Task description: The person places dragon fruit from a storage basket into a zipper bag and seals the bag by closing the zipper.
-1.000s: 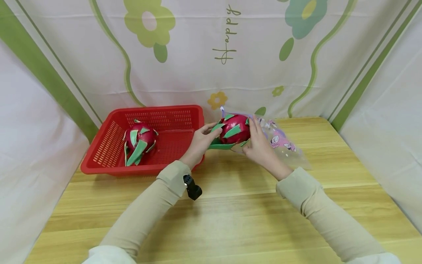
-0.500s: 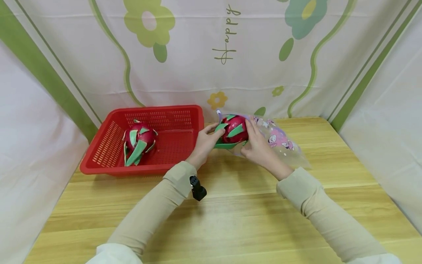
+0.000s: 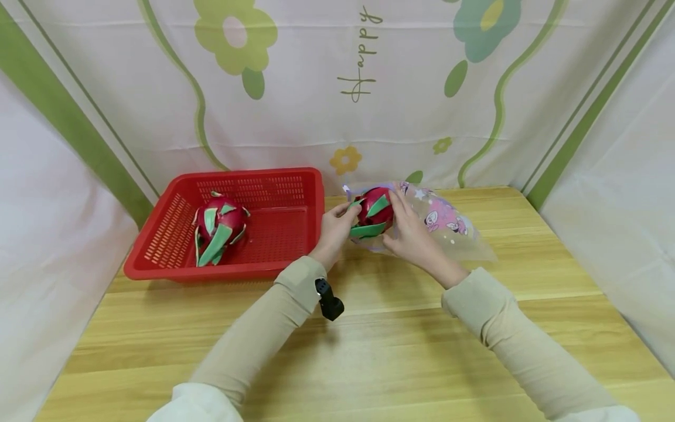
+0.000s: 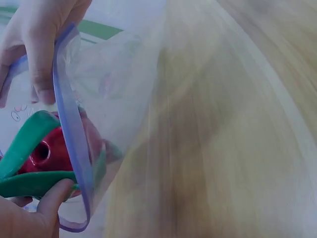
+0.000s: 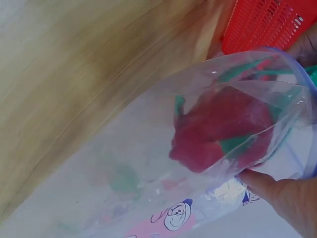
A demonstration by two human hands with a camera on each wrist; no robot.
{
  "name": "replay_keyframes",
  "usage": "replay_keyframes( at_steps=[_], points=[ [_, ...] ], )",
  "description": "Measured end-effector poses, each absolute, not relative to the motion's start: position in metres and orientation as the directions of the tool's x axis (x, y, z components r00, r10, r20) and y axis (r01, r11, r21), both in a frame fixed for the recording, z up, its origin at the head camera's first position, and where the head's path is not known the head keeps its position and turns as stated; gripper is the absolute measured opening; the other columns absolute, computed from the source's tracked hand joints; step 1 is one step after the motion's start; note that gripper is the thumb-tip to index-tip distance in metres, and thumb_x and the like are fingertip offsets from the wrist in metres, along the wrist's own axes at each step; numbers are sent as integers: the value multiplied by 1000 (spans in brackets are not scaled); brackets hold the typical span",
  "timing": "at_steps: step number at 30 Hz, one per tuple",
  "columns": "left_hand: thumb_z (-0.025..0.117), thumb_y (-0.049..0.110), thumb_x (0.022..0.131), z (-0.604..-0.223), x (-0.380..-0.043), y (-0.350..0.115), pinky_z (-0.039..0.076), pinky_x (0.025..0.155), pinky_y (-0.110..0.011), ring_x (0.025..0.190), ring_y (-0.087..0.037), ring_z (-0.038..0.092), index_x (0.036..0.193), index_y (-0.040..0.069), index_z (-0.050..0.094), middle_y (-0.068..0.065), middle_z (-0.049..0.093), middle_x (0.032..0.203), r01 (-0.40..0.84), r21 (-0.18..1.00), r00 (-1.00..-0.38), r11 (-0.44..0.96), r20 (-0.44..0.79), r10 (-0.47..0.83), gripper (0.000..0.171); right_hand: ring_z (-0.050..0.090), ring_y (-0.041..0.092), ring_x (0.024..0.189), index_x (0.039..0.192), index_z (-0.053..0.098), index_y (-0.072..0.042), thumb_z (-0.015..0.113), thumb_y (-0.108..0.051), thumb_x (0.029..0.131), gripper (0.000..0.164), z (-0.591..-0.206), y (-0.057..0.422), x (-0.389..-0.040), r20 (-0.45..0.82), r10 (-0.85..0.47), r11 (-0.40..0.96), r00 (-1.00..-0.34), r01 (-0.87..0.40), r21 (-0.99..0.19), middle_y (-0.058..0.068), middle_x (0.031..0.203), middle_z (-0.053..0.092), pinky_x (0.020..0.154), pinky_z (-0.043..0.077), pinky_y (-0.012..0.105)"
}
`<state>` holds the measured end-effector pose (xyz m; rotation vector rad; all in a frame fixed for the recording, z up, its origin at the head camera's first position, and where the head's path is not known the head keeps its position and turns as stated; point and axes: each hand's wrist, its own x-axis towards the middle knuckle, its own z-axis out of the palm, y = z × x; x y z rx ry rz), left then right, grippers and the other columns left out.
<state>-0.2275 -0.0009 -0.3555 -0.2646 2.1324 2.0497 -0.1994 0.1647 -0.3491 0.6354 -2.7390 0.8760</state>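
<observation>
1. Left hand (image 3: 334,231): pinching the leafy end of the held dragon fruit (image 3: 373,212); thumb (image 4: 54,194) pressed on a green leaf (image 4: 25,183), fingers mostly hidden.
2. Right hand (image 3: 416,239): holding the clear bag (image 3: 448,221) at its mouth, fingers at the lilac rim (image 4: 72,148), thumb against the outside of the film.
3. Table (image 3: 379,363): pale wood grain, spreading out beneath both forearms.
4. Held dragon fruit: between the 2 hands, partly inside the bag. Leafy end projects from the mouth; red body shows through the film in the right wrist view.
5. Clear bag: pink cartoon print; slack end trails to the right.
6. Red basket (image 3: 221,271): slotted walls, just beside the left hand; contact cannot be told.
7. 2nd dragon fruit (image 3: 218,225): inside the basket, left half.
8. Backdrop cloth (image 3: 306,117): white, flower-printed, behind the table.
</observation>
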Motion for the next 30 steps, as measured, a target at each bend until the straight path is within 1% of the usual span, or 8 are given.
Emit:
replay_keyframes(
  at_steps=[4, 6, 13, 17, 21, 24, 27, 30],
  points=[
    [58, 32, 94, -362, -229, 2, 40, 109, -40, 128, -25, 51, 135, 9, 53, -8, 53, 139, -261, 965, -965, 25, -261, -12, 47, 33, 42, 137, 148, 13, 10, 59, 9, 74, 87, -348, 167, -199, 269, -340, 736, -901, -433, -520, 23, 160, 4, 89, 50, 44],
    [57, 30, 94, -365, -230, 4, 40, 110, -39, 128, -25, 51, 136, 7, 52, -10, 53, 139, -263, 964, -965, 24, -263, -3, 48, 37, 40, 132, 149, 11, 9, 56, 11, 73, 89, -349, 169, -200, 246, -340, 743, -907, -420, -521, 22, 160, 2, 77, 49, 39],
    [51, 23, 95, -371, -232, 7, 41, 107, -38, 120, -25, 52, 140, 3, 46, -13, 53, 137, -273, 960, -960, 57, -276, 45, 49, 29, 42, 139, 150, 9, 8, 54, 15, 71, 91, -351, 170, -201, 218, -331, 746, -918, -396, -536, 21, 160, 2, 85, 49, 43],
    [48, 24, 96, -372, -233, 4, 44, 104, -39, 119, -25, 52, 141, 4, 44, -13, 50, 138, -275, 959, -958, 73, -280, 68, 49, 51, 39, 114, 149, 9, 8, 54, 16, 70, 91, -353, 170, -204, 209, -325, 746, -922, -386, -543, 22, 160, 1, 75, 50, 37],
    [46, 26, 100, -368, -235, 0, 49, 100, -43, 123, -29, 52, 144, 5, 37, -15, 44, 143, -300, 950, -946, 83, -307, 102, 50, 41, 41, 130, 149, 10, 9, 53, 16, 70, 91, -351, 171, -207, 207, -312, 739, -927, -374, -560, 21, 160, 1, 72, 49, 34],
    [46, 25, 101, -365, -235, 0, 50, 97, -45, 123, -32, 54, 147, 7, 31, -17, 41, 146, -313, 944, -934, 103, -325, 147, 52, 44, 38, 125, 149, 11, 10, 52, 17, 68, 90, -349, 174, -209, 210, -293, 729, -933, -360, -582, 19, 161, 0, 66, 46, 29],
    [49, 25, 99, -363, -234, 0, 49, 99, -44, 122, -33, 54, 148, 6, 27, -19, 39, 146, -308, 946, -933, 97, -320, 161, 56, 54, 30, 91, 150, 8, 8, 51, 15, 69, 92, -348, 178, -211, 198, -271, 721, -942, -334, -607, 17, 161, -3, 56, 41, 22],
    [54, 22, 96, -361, -233, -1, 47, 103, -42, 122, -32, 54, 143, 2, 32, -19, 41, 142, -275, 959, -947, 62, -281, 153, 55, 51, 33, 101, 151, 4, 5, 51, 14, 70, 93, -345, 180, -214, 181, -259, 719, -949, -314, -619, 17, 161, -5, 56, 40, 22]
  ],
)
